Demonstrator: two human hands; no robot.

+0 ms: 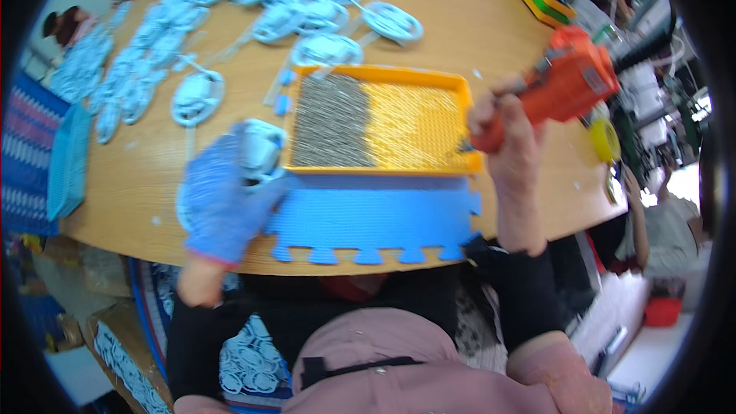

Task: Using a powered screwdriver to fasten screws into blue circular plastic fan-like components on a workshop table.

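Bright, even light with faint shadows; motion blur smears the left hand, and fisheye bending darkens the rim.

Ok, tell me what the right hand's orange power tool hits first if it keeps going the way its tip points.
Probably the orange tray: the right hand aims the orange power tool down-left at its right edge, near the screws. Depth unclear.

A cardboard box stands open at the lower left of the frame, brown, holding white round parts. On the orange power tool at the upper right sits a small pale label, too blurred to make out further.
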